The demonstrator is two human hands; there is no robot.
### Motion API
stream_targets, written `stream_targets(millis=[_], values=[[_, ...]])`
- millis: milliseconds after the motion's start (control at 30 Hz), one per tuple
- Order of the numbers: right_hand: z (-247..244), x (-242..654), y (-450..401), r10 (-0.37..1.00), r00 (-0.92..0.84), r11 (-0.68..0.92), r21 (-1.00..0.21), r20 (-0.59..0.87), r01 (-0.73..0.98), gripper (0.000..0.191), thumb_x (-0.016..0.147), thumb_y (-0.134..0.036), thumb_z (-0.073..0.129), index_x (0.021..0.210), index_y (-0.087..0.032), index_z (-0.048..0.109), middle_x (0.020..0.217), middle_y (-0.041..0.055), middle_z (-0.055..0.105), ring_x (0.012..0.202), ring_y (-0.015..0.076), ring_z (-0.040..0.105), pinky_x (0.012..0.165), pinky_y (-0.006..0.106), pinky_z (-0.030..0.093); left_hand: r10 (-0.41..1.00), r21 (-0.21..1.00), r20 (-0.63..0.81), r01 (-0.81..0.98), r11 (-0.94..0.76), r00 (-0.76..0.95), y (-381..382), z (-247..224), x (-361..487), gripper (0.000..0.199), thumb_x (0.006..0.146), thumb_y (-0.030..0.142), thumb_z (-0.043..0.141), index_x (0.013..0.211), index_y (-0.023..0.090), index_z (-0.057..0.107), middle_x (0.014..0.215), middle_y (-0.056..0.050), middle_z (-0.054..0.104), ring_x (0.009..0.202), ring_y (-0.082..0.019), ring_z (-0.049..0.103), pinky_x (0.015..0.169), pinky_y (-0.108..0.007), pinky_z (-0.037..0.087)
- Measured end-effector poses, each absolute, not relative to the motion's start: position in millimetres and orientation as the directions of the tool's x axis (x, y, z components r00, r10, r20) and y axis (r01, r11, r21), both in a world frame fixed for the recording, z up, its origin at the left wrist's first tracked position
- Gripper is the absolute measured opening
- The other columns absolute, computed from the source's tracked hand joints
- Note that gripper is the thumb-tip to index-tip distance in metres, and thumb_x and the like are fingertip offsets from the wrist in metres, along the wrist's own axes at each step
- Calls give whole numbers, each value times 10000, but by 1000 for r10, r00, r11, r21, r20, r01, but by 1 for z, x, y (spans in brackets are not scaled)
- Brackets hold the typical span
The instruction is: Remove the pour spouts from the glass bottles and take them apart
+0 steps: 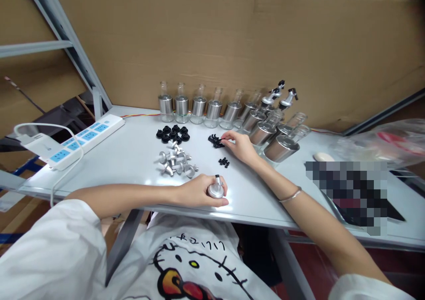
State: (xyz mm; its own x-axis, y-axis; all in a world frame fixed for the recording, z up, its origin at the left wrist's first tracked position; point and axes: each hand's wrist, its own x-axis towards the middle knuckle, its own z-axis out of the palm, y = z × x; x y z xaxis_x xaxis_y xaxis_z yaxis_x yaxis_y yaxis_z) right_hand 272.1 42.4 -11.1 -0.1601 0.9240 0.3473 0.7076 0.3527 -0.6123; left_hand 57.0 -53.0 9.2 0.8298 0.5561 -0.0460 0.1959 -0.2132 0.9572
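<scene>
My left hand (pixel 202 190) is closed around a silver pourer spout (pixel 216 191) with a small black tip, held upright near the table's front edge. Farther back, my right hand (pixel 239 144) pinches at the edge of a small pile of black plastic parts (pixel 215 140), and a small black part shows at its fingertips. Tiny black rings (pixel 224 162) lie just in front of that pile. To the left are loose silver pourer spouts (pixel 179 160), and behind these sits a group of black stoppers (pixel 172 134).
Several glass bottles with steel sleeves (pixel 199 106) stand along the back, some at the right fitted with pourers (pixel 288 98). A white power strip (pixel 88 140) with a cable is at the left. At the right lie a blurred-out dark object (pixel 348 194) and a plastic bag (pixel 392 143).
</scene>
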Motion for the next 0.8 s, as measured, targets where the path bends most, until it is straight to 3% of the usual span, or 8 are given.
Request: stream_targets(millis=[200,467,567,667,733,800], values=[[-15,270,45,855,-277,470,-427,439,773,64,800,-193,609,784,-180,670,864,66,704,858,227,633,822,346,469,559,958,-46,196,-211,828,-53,10,57,210,757,328,638,804,166,514,577,83,403,529,-71,353,545,-205,323],[-17,278,48,855,-323,486,-410,405,772,113,810,-155,579,802,-178,689,892,77,692,868,222,621,822,346,463,586,954,-71,226,-195,807,-53,11,56,238,750,334,642,853,174,498,634,68,427,573,-85,381,556,-210,321],[-10,272,38,835,-307,515,-450,457,730,149,867,-234,545,811,-174,668,879,83,687,852,215,613,817,346,455,637,969,-68,203,-141,768,-54,11,56,293,748,297,630,924,198,418,668,75,407,588,-88,378,558,-208,315],[4,261,17,780,-329,607,-517,532,603,315,937,-384,451,791,-175,635,837,78,659,822,189,588,809,335,444,650,985,-67,152,-76,757,-54,10,56,322,739,268,618,912,210,353,692,75,387,589,-84,360,558,-207,314],[15,251,0,772,-414,633,-640,482,435,438,953,-480,387,727,-173,603,768,56,622,761,158,570,775,313,451,652,987,-62,145,-74,756,-53,8,56,322,722,274,623,897,204,363,711,66,384,602,-85,360,575,-215,327],[23,243,-15,758,-563,524,-822,329,225,488,934,-546,394,688,-165,575,696,26,581,669,127,555,693,285,472,669,981,-54,166,-105,742,-52,7,56,315,701,295,632,886,191,399,734,53,389,627,-94,373,599,-228,342]])
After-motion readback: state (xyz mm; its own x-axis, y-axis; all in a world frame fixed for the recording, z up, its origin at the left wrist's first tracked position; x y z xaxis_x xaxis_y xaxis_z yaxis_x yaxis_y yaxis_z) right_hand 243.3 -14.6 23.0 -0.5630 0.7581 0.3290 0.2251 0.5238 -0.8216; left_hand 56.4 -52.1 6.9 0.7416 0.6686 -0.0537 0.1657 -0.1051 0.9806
